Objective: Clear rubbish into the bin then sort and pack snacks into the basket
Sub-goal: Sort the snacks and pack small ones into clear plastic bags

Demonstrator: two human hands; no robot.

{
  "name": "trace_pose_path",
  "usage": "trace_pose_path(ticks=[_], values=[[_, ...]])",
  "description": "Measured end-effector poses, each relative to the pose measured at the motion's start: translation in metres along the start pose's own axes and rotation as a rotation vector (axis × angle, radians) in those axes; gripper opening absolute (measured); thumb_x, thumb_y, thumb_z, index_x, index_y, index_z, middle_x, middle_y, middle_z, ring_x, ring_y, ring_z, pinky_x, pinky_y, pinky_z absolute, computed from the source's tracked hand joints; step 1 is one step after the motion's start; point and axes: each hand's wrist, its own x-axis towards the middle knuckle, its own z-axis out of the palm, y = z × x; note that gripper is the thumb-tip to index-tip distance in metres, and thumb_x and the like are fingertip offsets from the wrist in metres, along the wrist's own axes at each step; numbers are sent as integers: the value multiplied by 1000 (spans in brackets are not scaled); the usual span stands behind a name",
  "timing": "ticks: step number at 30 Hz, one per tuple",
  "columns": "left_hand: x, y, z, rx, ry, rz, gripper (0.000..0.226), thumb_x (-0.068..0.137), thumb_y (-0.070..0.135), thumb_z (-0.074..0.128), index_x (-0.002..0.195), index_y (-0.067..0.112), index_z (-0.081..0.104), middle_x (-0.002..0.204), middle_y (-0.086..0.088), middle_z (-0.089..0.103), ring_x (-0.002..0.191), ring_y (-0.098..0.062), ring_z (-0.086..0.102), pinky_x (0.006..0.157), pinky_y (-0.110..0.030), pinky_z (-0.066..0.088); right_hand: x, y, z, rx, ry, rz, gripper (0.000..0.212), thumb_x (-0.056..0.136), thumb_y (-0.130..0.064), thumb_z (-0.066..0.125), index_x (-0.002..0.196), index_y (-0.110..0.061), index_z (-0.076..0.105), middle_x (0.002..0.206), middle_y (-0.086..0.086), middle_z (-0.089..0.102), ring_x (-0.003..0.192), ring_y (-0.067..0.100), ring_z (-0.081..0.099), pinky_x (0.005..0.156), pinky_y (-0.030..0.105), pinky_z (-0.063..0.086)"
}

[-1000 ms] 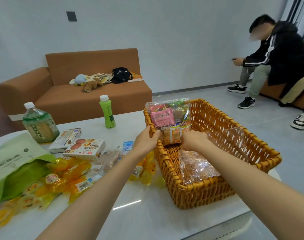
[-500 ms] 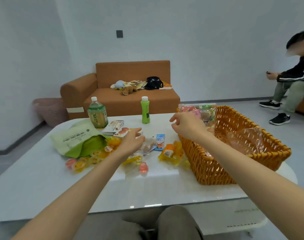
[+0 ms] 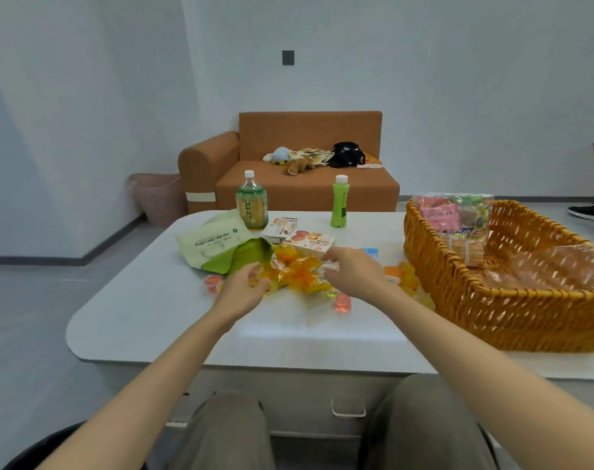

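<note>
A heap of yellow-orange jelly packets (image 3: 297, 274) lies mid-table. My left hand (image 3: 241, 291) reaches into its left side, thumb and fingers curled round a yellow packet. My right hand (image 3: 354, 274) is at the heap's right side and pinches a small white-edged packet (image 3: 332, 266). The wicker basket (image 3: 458, 300) stands at the right. It holds a clear multi-snack pack (image 3: 454, 215) upright against its far end and a crinkled clear bag (image 3: 553, 266). Two red jelly cups (image 3: 343, 302) lie loose by the heap.
A green-white bag (image 3: 217, 247), a tea bottle (image 3: 251, 201), a green bottle (image 3: 339, 201) and two snack boxes (image 3: 310, 242) sit behind the heap. A pink bin (image 3: 160, 198) stands on the floor beside the brown sofa (image 3: 309, 184). A person's shoe shows far right.
Both hands let go of the snack pack, left it standing in the basket, and moved left onto the jelly packet heap. My view pulled back and swung left.
</note>
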Motion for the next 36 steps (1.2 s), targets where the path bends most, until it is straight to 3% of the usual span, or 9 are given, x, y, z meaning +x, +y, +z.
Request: trace_pose_path(ticks=[9, 13, 18, 23, 26, 29, 32, 34, 36], values=[[50, -60, 8, 87, 87, -61, 56, 98, 13, 48, 149, 7, 27, 151, -12, 35, 141, -24, 25, 109, -31, 25, 38, 10, 75, -137, -65, -95, 51, 95, -29, 52, 144, -35, 37, 154, -2, 33, 140, 27, 27, 113, 48, 29], [81, -83, 14, 178, 151, -26, 57, 96, 18, 50, 148, 6, 29, 155, -13, 27, 144, -29, 19, 115, -36, 16, 54, 21, 104, -180, -113, -89, 48, 98, -38, 45, 145, -38, 35, 156, -6, 29, 142, 27, 26, 114, 50, 26], [116, -106, 14, 238, 254, -89, 61, 94, 26, 51, 149, 16, 28, 157, -4, 23, 139, -33, 21, 110, -43, 24, 63, 36, 123, -266, 21, -49, 33, 98, -28, 47, 130, -29, 51, 148, -4, 38, 129, 27, 39, 101, 39, 34], [137, -116, 17, 265, 187, -114, 71, 92, 34, 56, 152, 21, 20, 157, -1, 25, 141, -31, 20, 111, -47, 27, 84, 34, 132, -326, 50, 79, 24, 93, -32, 49, 112, -21, 60, 139, 2, 45, 125, 32, 40, 104, 47, 32], [143, -118, 19, 355, 105, -116, 76, 92, 36, 56, 153, 23, 14, 160, 1, 17, 142, -31, 21, 113, -47, 25, 91, 27, 133, -321, 72, 26, 25, 94, -37, 48, 109, -21, 60, 140, 4, 42, 130, 31, 34, 109, 52, 25], [143, -122, 21, 395, 22, -92, 78, 93, 34, 57, 154, 25, 9, 161, -7, 11, 143, -32, 18, 116, -44, 15, 95, 17, 132, -231, 106, -151, 28, 97, -38, 47, 122, -28, 53, 147, 0, 35, 137, 27, 27, 113, 49, 23], [134, -129, 20, 489, 15, -55, 72, 96, 34, 51, 154, 23, 10, 158, -17, 14, 141, -33, 17, 114, -34, 8, 96, 8, 135, -223, -36, -237, 49, 97, -50, 43, 143, -43, 29, 158, -5, 19, 144, 31, 18, 115, 54, 19], [128, -133, 19, 522, 19, -51, 68, 96, 32, 50, 153, 19, 15, 158, -14, 18, 139, -34, 20, 111, -31, 12, 97, 8, 140, -290, -142, -200, 58, 95, -59, 36, 148, -49, 13, 162, -6, 6, 145, 35, 15, 114, 58, 17], [125, -135, 18, 530, 33, -57, 60, 96, 32, 52, 149, 14, 28, 152, -8, 31, 133, -35, 29, 107, -31, 22, 97, 10, 145, -380, -172, -196, 58, 94, -63, 31, 147, -52, 9, 162, -6, 1, 144, 36, 16, 112, 59, 19]])
